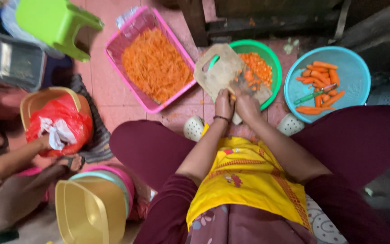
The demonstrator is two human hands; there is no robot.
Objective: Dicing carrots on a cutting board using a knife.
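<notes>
Both hands [235,105] at cutting board [220,70] w/ carrot bits, over green bowl [271,58].

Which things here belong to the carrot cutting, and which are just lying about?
In use: left hand, right hand, wooden cutting board, green round bowl, blue round basin of whole carrots.
Lying about: lime plastic stool, red plastic bag, yellow plastic tub.

— How is the scene lit?
— Soft, even daylight is seen; shadows are faint, no glare is noted.
— And sharpness?
— The centre is rendered clearly; edges are stretched and slightly blurred.
</notes>
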